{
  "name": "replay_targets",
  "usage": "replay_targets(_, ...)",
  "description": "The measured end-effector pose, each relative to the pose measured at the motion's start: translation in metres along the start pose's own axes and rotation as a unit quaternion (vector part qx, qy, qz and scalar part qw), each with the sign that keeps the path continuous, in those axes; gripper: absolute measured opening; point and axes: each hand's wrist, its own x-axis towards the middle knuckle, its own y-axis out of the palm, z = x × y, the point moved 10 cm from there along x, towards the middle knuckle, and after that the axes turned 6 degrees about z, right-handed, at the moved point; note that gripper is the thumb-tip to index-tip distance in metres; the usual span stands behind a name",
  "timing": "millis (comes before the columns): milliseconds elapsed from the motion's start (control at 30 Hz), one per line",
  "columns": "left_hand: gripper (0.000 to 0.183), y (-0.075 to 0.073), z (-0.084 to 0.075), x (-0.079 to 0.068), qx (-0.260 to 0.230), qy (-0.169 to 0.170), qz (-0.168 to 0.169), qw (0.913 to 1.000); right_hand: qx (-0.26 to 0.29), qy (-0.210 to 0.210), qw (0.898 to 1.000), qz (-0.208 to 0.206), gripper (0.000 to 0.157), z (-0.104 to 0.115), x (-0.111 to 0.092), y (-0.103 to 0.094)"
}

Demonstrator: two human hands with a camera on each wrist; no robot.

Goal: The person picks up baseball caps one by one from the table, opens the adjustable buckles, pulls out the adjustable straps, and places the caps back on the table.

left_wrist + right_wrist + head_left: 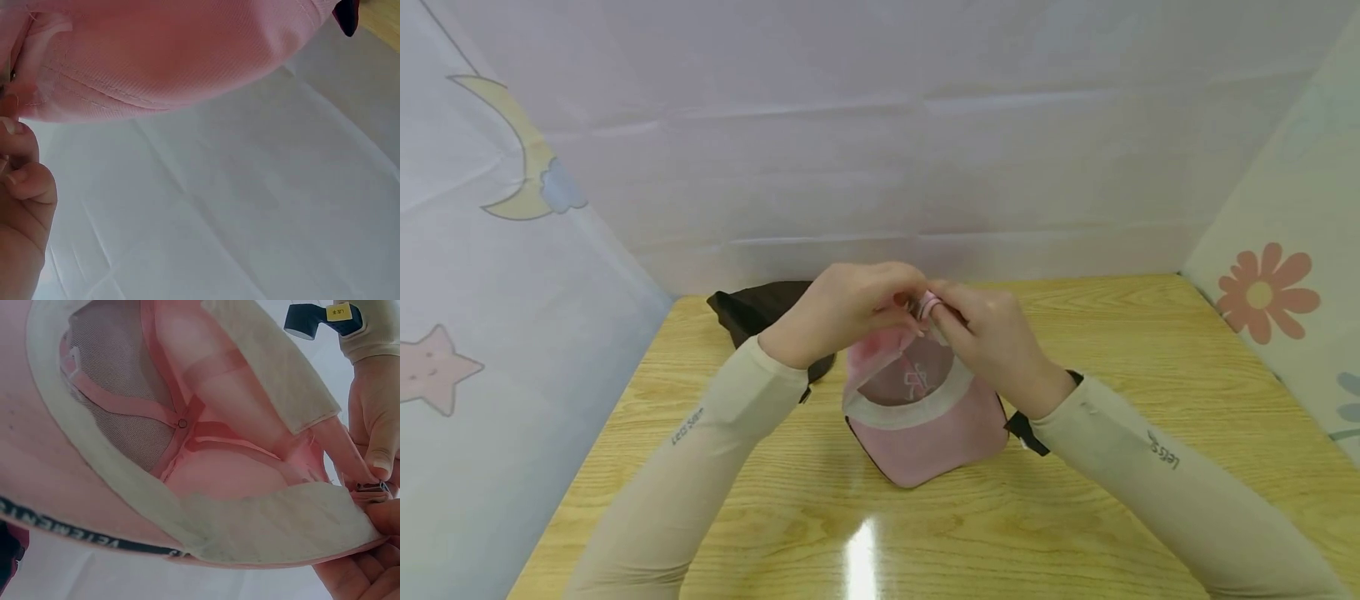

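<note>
A pink baseball cap is held up between both hands, its brim toward me and its inside showing, with a pale sweatband and grey mesh. My left hand pinches the pink back strap near a small metal buckle. From the other side, my right hand grips the cap's back edge and strap end beside the buckle. The fingertips of both hands meet there and partly hide the strap. Dark tape with white lettering runs along the brim's edge.
Behind my left forearm, a black cloth-like item lies on the wooden table. A pale backdrop rises at the table's far edge, and printed sheets stand at the left and right sides.
</note>
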Motion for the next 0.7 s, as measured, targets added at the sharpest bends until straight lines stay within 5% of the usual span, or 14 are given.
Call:
replay_targets(233,0.024,0.004,-0.001,0.000,0.004,0.002,-0.006,1.0000,0.003,-0.006,1.000,-0.012,0.014,-0.001,-0.001,0.001)
replay_targets(433,0.023,0.002,-0.003,-0.004,0.016,0.011,-0.049,0.9986,0.028,0.024,0.999,-0.026,0.013,-0.006,-0.002,-0.005)
replay_targets(700,0.035,-0.001,0.009,-0.014,0.028,-0.128,-0.074,0.9887,0.035,0.024,0.998,-0.042,0.020,-0.006,-0.002,-0.009)
